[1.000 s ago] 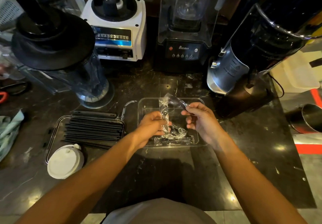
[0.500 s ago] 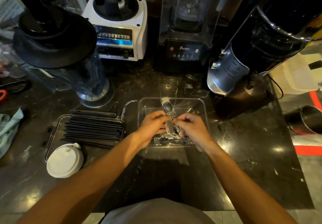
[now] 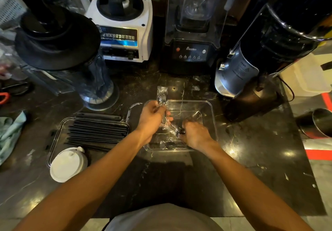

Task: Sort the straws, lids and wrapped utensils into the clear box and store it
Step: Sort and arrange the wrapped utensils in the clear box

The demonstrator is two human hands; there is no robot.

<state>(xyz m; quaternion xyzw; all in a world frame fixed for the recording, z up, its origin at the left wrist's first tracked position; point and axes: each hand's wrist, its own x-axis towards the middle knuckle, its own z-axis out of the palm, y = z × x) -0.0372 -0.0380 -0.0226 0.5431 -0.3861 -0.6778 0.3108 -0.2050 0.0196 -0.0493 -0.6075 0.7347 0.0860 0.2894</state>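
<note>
The left hand (image 3: 152,117) is gripping a wrapped fork (image 3: 162,96) over the clear box (image 3: 212,119); the right hand (image 3: 195,134) is pinching a wrapped utensil (image 3: 173,132) inside it.

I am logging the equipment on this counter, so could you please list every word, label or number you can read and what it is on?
"Blenders": on the control panel of the black blender.
Chinese characters on the blue label of the white blender base: blurred, not reliably readable.
Small print on the silver machine: too small to read.
Button markings under "Blenders": too small.
</note>
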